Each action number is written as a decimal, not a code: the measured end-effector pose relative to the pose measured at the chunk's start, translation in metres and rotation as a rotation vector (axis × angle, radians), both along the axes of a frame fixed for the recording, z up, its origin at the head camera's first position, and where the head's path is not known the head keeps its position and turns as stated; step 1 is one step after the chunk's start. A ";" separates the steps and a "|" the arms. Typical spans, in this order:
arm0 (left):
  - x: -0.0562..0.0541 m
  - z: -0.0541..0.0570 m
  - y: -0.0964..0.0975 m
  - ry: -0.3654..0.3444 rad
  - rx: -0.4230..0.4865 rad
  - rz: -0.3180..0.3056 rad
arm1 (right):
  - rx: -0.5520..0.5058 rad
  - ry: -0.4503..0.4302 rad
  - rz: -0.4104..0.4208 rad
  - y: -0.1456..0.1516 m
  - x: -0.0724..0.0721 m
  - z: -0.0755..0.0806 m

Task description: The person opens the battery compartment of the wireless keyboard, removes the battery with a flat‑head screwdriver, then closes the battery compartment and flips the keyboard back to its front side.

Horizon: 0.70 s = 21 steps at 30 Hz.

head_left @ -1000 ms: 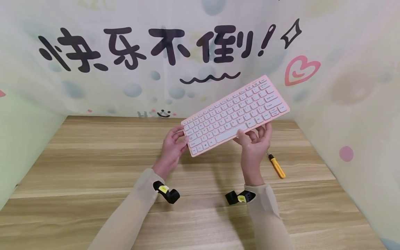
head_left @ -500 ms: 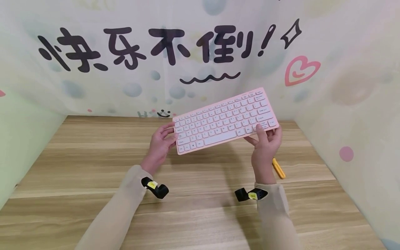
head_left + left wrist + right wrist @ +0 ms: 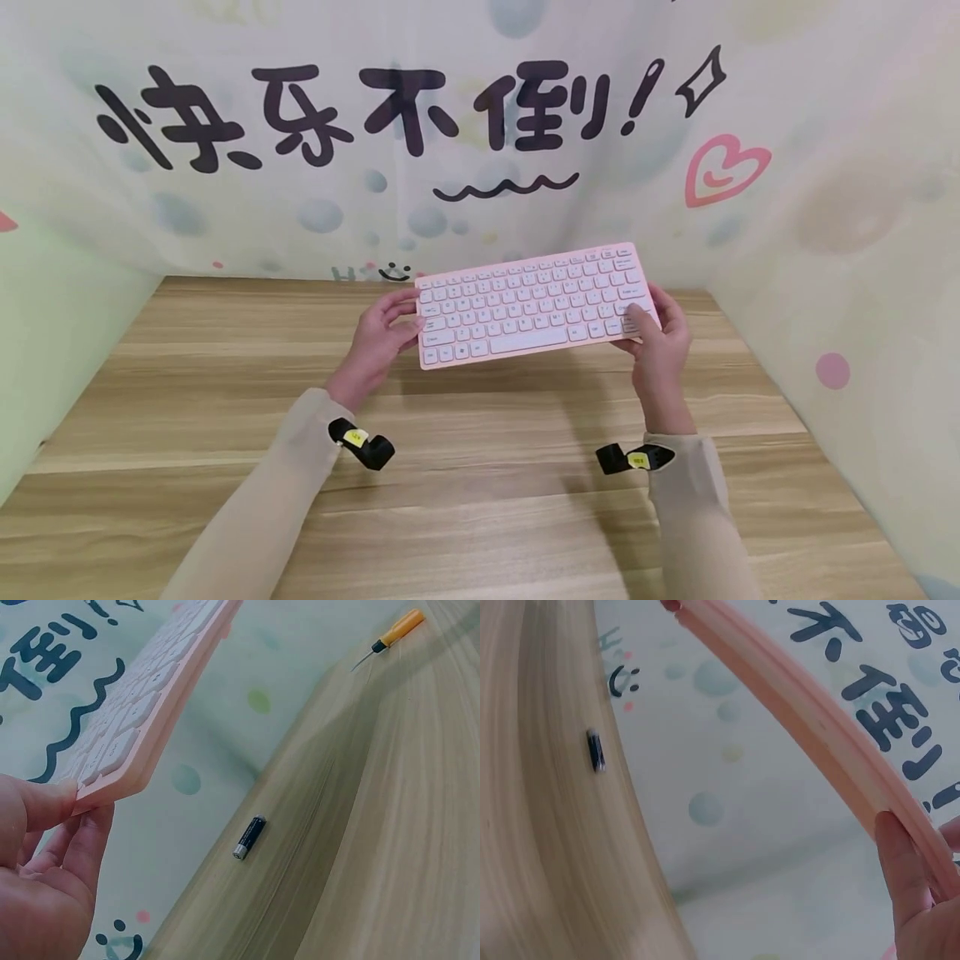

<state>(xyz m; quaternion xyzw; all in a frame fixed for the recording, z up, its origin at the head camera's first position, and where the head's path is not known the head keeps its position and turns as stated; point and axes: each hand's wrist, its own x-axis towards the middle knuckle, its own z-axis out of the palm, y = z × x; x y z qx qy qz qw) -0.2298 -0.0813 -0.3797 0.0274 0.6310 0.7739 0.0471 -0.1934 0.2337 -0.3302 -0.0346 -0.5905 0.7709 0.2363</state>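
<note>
A pink keyboard with white keys is held up above the table, keys facing me, its right end slightly higher in the head view. My left hand pinches its left end, thumb in front and fingers behind, as the left wrist view also shows with the keyboard corner. My right hand grips the right end, thumb over the lower right keys. In the right wrist view the keyboard's edge runs up and away from that hand.
A small dark battery lies on the wooden table near its back edge, hidden in the head view. A yellow-handled screwdriver lies on the table too. Behind hangs a printed cloth, with walls at both sides.
The keyboard's right end has come down, so it sits more level. My right hand has shifted along the lower edge to the right end. The left hand moved slightly left, keeping its hold.
</note>
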 end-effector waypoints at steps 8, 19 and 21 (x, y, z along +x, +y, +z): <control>0.000 0.006 -0.004 -0.005 -0.069 -0.022 | 0.131 -0.176 0.075 0.024 -0.005 0.002; 0.002 0.009 -0.008 0.016 -0.101 -0.104 | 0.585 -0.418 0.257 0.062 -0.016 -0.006; 0.002 0.007 -0.005 0.011 -0.121 -0.126 | 0.641 -0.453 0.280 0.069 -0.017 -0.009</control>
